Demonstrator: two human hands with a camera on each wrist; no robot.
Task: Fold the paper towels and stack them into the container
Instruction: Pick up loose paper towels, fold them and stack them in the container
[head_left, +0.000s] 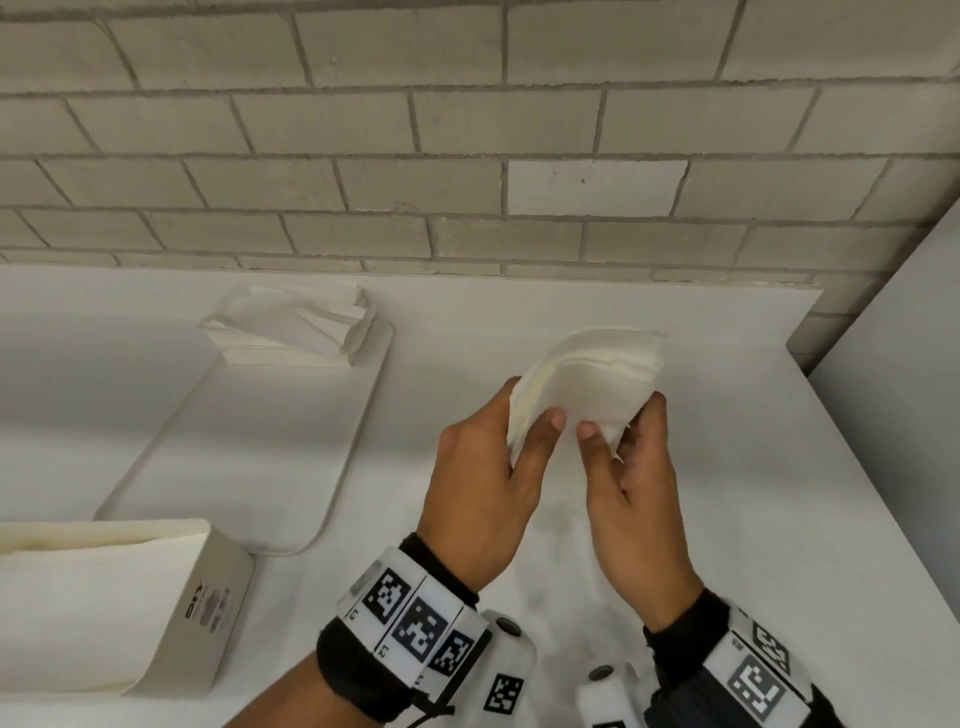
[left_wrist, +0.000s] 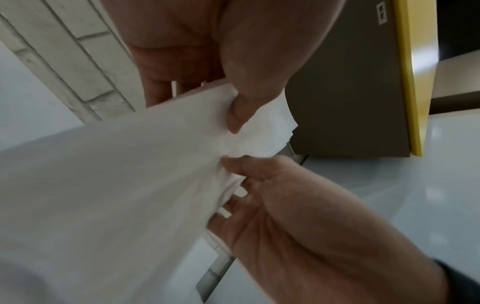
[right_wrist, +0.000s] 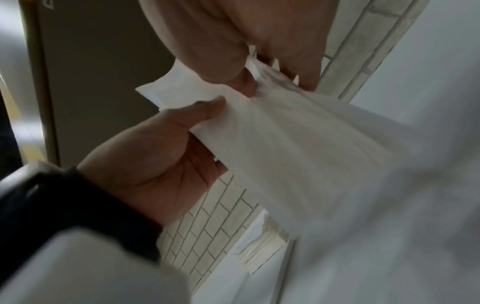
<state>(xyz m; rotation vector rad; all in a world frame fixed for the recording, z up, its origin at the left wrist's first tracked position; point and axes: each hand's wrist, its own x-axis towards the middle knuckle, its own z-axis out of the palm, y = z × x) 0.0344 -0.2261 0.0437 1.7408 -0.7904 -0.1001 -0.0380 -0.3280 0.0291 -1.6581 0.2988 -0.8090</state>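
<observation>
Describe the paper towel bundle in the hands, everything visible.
The paper towel bundle is white, soft-looking paper, several layers folded together, layered edges showing along its top and left side. It is held up above the white table, not touching it, its flat face tilted toward the camera. The left hand pinches its lower left edge, thumb on the front; the right hand pinches the lower right corner, where the paper is crumpled at the grip. Nothing else touches it.

Two hands (head_left: 483, 467) (head_left: 631, 467), one held bundle of paper towels (head_left: 587, 384), one towel stack (head_left: 296, 327) on one tray (head_left: 291, 467), one container (head_left: 208, 597), one bench (head_left: 727, 519).
</observation>
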